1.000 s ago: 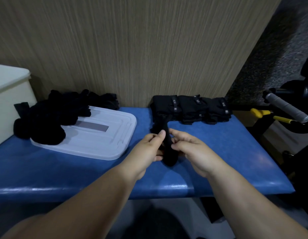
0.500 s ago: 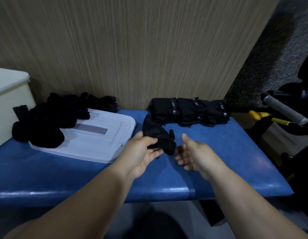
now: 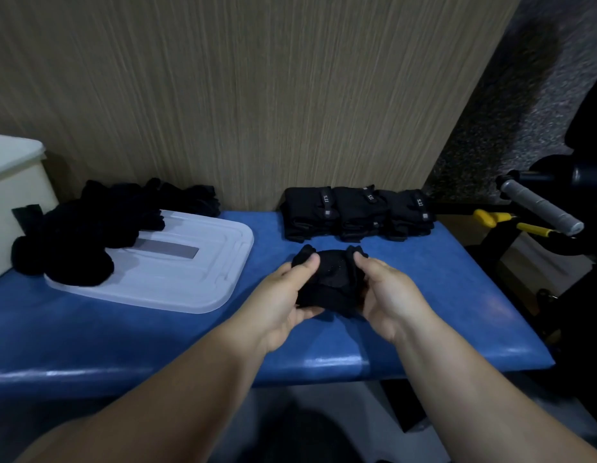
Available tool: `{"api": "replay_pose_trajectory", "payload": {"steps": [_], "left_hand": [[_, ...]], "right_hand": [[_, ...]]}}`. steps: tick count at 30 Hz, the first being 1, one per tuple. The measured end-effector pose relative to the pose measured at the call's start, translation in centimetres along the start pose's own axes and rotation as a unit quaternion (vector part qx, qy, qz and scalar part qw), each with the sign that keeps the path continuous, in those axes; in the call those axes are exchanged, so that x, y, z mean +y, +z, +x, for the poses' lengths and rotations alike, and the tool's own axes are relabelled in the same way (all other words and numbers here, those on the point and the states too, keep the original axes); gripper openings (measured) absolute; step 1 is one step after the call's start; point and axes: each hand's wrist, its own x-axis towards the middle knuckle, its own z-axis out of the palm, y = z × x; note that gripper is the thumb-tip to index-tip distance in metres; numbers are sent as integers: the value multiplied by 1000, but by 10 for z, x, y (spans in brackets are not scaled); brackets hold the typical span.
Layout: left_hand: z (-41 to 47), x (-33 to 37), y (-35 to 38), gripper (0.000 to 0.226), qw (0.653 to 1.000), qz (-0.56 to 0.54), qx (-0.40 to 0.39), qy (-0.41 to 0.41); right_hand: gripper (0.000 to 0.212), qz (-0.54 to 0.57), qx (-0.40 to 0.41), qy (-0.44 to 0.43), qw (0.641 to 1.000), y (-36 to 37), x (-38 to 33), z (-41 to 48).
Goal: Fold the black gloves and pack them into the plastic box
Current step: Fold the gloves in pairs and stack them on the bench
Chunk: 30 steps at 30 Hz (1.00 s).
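L hand (image 3: 279, 297) & R hand (image 3: 388, 295) pinch a bunched black glove (image 3: 328, 282) between them, thumbs on top – mid bench (image 3: 457, 295), just before folded gloves (image 3: 357, 212) along the back edge.

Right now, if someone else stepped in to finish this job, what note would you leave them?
The left hand and right hand both grip one glove over the bench, mid-fold.
Done: folded gloves sit in a row by the wall.
The unfolded pile lies partly on the lid.
The box stands far left; its inside is hidden.
To do: finish this fold, fold the pile, pack everything.
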Motion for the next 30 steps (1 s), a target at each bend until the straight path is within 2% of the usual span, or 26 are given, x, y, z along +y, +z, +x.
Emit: {"api": "replay_pose_trajectory", "payload": {"steps": [2,5,10,17,22,23,26,28,30], "left_hand": [[8,-4,4,33,997,52,61,5],[18,-10,11,33,991,82,102,15],[32,-11,30,16,991,72,108,36],[56,-27,62,9,976,160,122,80],[69,-35,79,5,965,210,127,95],[71,-35,81,5,956,239,134,107],[74,-36,81,30,918,340,143,146],[72,-37,79,39,866,434,156,191],[67,-39,79,39,811,512,156,237]], "right_hand": [[15,-8,2,-14,1000,-3,0,-1],[15,-29,11,-40,999,-9,-1,0],[22,-83,2,-79,993,-28,-3,4],[33,-169,38,-143,975,-64,-12,17],[37,-315,97,-163,930,-88,-16,23],[37,-347,109,-170,916,-90,-16,23],[42,-443,138,-175,868,-98,-14,26],[49,-504,156,-167,833,-100,-11,28],[52,-556,174,-182,792,-102,-10,28]]}}
